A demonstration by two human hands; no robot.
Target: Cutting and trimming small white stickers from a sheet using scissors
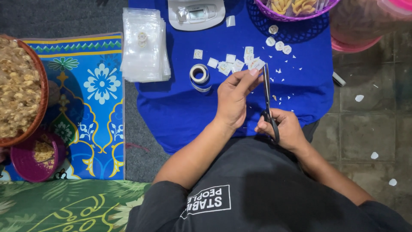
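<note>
Trimming goes cleanest if the left hand (234, 101) keeps pinching the small white sticker (256, 64) just above frame centre, turning it into the blades; the right hand (285, 129) grips the scissors (268, 101), blades nearly closed, snipping corners in short bites over the blue cloth (180, 111)

Black short-sleeved shirt, white chest print.

Scale (196, 14), bag stack (144, 45), purple basket (279, 17)

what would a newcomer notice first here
At centre, the right hand works black-handled scissors on a small white label pinched by the left hand, over a blue cloth scattered with cut labels. A stack of clear bags lies upper left.
</note>
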